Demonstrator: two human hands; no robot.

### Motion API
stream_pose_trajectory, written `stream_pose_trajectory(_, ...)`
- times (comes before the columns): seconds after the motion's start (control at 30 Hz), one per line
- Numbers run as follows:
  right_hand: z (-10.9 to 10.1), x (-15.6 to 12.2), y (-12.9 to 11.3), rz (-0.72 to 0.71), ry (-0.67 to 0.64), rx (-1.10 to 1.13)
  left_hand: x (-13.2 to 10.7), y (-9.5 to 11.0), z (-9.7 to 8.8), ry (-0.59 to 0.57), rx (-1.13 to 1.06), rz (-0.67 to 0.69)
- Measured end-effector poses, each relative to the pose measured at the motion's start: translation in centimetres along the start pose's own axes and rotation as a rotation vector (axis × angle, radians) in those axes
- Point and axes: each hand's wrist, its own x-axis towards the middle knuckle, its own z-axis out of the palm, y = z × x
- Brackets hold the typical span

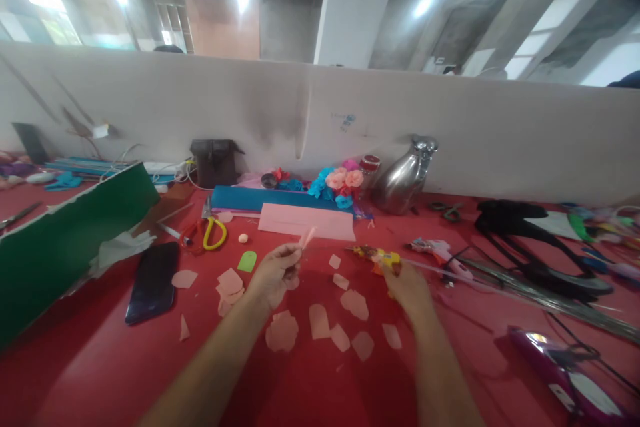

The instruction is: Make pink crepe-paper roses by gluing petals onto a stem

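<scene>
My left hand [276, 273] pinches a small rolled or folded piece of pink paper [309, 236], held up above the red tabletop. To the right, my right hand [407, 285] is closed round a yellow glue gun [385, 257], its nozzle pointing left toward the pink piece but apart from it. A long translucent stick [440, 269] trails from the back of the gun. Between and below my hands lie several cut pink petals [319, 321]. A green petal-shaped template [247, 261] rests left of my left hand, near yellow-handled scissors [215, 233].
A dark phone [153, 282] and a green board [75, 247] lie on the left. Pink sheets [306, 221], paper flowers [345, 180] and a metal jug [406, 177] stand at the back. At the right are a black strap-like object [535, 247] and a purple iron-like device [570, 373].
</scene>
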Motion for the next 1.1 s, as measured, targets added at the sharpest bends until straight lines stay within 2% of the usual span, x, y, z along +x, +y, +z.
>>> stream_pose_trajectory(0.07,-1.0,-0.9,-1.1,-0.034,0.135,-0.112,0.0,0.0,0.0,-0.008,-0.007,0.013)
stream_pose_trajectory(0.1,-1.6,-1.5,-2.1,-0.09,0.203,-0.143,0.0,0.0,0.0,-0.022,-0.004,0.016)
stream_pose_trajectory(0.13,-2.1,-2.2,-3.2,-0.18,0.215,-0.088,0.0,0.0,0.0,-0.043,0.004,0.016)
stream_pose_trajectory(0.17,-2.5,-2.8,-4.6,-0.287,0.172,0.036,-0.1,-0.1,0.0,-0.066,0.013,0.015)
stream_pose_trajectory(0.23,-3.1,-4.0,-7.4,-0.427,-0.05,0.34,-0.2,-0.1,0.0,-0.103,0.027,0.013)
stream_pose_trajectory(0.3,-3.1,-4.9,-9.8,-0.406,-0.3,0.575,-0.4,-0.1,0.1,-0.123,0.029,0.016)
stream_pose_trajectory(0.37,-2.7,-5.4,-11.2,-0.325,-0.427,0.762,-0.6,-0.1,0.4,-0.135,0.025,0.014)
stream_pose_trajectory(0.5,-1.3,-5.5,-11.4,-0.221,-0.519,0.99,-1.0,-0.1,0.8,-0.128,0.022,-0.019)
stream_pose_trajectory(0.63,0.0,-5.6,-10.6,-0.204,-0.54,1.059,-0.9,-0.2,1.1,-0.106,0.018,-0.033)
stream_pose_trajectory(0.87,1.4,-6.7,-10.9,-0.107,-0.464,1.1,-0.8,-0.4,1.0,-0.104,-0.043,-0.011)
stream_pose_trajectory(1.1,1.9,-8.0,-11.8,-0.15,-0.412,1.166,-0.6,-0.9,1.0,-0.168,-0.087,0.073)
